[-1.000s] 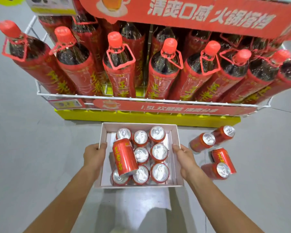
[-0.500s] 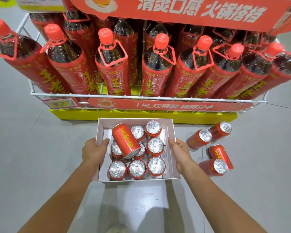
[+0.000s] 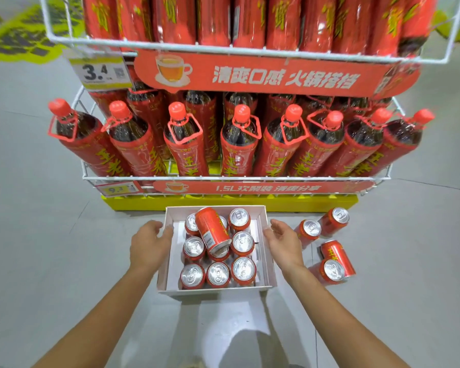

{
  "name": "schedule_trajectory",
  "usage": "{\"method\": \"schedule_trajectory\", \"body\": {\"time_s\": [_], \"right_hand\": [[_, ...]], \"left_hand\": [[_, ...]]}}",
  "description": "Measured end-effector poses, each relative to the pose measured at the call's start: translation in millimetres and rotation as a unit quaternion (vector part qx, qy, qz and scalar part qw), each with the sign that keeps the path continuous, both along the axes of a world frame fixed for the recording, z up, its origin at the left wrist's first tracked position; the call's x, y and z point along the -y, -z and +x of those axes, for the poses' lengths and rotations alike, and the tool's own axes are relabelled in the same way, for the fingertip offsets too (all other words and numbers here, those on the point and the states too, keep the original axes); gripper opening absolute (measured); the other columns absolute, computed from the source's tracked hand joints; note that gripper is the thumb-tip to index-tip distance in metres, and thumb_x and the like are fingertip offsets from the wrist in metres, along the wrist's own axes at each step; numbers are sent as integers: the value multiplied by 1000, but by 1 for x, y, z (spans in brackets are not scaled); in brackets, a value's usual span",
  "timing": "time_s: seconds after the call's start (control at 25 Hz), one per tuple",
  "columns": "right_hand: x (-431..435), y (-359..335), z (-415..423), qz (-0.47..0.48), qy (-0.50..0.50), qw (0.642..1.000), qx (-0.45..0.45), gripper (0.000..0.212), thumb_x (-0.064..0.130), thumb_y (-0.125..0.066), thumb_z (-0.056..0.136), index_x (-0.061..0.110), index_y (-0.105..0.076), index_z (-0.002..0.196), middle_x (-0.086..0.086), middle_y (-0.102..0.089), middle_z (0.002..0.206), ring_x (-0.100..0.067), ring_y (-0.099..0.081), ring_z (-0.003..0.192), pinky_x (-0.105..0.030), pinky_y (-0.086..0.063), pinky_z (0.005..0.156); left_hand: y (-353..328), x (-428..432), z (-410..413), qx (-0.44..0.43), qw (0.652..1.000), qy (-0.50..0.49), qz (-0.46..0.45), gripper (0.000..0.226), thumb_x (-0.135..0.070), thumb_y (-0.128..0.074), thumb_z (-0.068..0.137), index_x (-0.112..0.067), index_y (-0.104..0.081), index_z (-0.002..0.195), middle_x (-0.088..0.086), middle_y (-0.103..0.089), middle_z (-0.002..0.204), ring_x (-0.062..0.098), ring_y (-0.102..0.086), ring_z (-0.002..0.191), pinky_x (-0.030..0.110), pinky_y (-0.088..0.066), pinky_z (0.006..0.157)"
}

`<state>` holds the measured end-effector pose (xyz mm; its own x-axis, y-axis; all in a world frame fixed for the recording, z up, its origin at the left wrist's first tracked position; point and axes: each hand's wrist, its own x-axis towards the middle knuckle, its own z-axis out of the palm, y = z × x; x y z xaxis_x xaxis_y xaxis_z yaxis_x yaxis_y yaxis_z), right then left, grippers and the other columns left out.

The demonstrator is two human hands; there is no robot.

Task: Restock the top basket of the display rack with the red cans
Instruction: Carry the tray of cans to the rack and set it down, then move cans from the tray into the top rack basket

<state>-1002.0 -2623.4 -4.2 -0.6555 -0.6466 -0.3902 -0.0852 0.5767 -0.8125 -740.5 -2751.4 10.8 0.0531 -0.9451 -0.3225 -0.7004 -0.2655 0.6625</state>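
Having been set down, the white cardboard box (image 3: 171,264) of red metal cans (image 3: 243,270) was released, left hand (image 3: 149,245) and right hand (image 3: 284,241) fingers slackened for picking.

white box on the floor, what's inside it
Upright red cans in rows, silver tops up, with one can lying tilted across them. It covers parts of the cans beneath, so the exact count stays hidden.

On my feed, a row of big dark bottles (image 3: 239,144) with red caps leans across mid-frame. Above them is a red banner (image 3: 263,78) with white lettering. There's a price tag (image 3: 98,73) reading 3.4 at upper left (a smaller tag (image 3: 118,189) hangs lower down). A yellow plinth (image 3: 250,205) sits on the grey floor (image 3: 37,235).
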Motion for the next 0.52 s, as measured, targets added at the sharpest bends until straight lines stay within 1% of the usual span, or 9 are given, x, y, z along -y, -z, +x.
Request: {"method": "schedule_trajectory", "body": {"time_s": [0.04,0.08,0.12,0.2,0.28,0.32,0.4,0.48,0.52], "right_hand": [[-3,-10,6,-9,-26,999,-34,45,30,-64,100,11,-60,140,-1,-65,136,-19,-59,129,-29,-44,107],[-5,-16,12,-19,-55,996,-69,47,34,-64,98,12,-61,140,-1,-65,137,-20,-59,129,-34,-46,110],[-6,-19,18,-15,-86,991,-100,49,37,-64,97,14,-62,139,-2,-65,138,-20,-60,129,-38,-47,111],[-7,-20,29,16,-139,980,-140,51,38,-66,95,16,-60,141,-3,-64,140,-21,-59,130,-35,-46,111],[-3,-15,37,46,-171,973,-147,53,39,-68,91,18,-61,139,-4,-64,138,-24,-59,128,-33,-45,105],[1,-7,39,59,-173,973,-142,52,44,-69,87,20,-62,133,-4,-66,132,-25,-61,124,-34,-47,100],[6,9,43,97,-177,970,-138,55,53,-70,79,24,-62,124,-2,-66,123,-26,-64,115,-35,-51,90],[13,28,43,121,-162,968,-151,56,50,-74,77,20,-60,122,-3,-63,120,-27,-63,112,-32,-49,83],[15,36,45,124,-153,967,-165,55,47,-75,77,19,-59,122,-4,-62,119,-27,-63,111,-32,-47,81]], "left_hand": [[-12,-5,-8,13,999,21,-43,39,-32,-63,100,-6,-71,128,14,-74,127,36,-67,119,46,-51,100],[-21,-10,-19,16,997,43,-63,40,-33,-64,100,-7,-70,128,14,-74,126,36,-66,120,45,-50,99],[-26,-14,-30,8,996,60,-59,41,-36,-65,98,-7,-70,127,14,-74,125,36,-66,119,44,-50,99],[-27,-17,-57,-23,997,70,24,52,-51,-69,89,-8,-71,117,14,-75,117,36,-68,115,42,-54,98],[-19,-17,-79,-54,993,33,99,59,-63,-72,77,-11,-68,104,15,-76,108,37,-70,108,44,-57,95],[-13,-17,-87,-57,992,11,109,57,-62,-76,77,-11,-67,102,15,-75,107,38,-70,108,45,-58,94],[5,-16,-97,-37,994,-8,104,58,-56,-83,76,-11,-67,108,16,-74,112,39,-70,109,45,-58,94],[21,-14,-102,-22,994,-17,110,63,-52,-86,74,-10,-68,117,17,-74,115,39,-69,110,45,-58,95],[28,-13,-104,-28,993,-21,117,64,-50,-87,71,-10,-69,117,17,-74,115,39,-70,109,45,-58,95]]}}
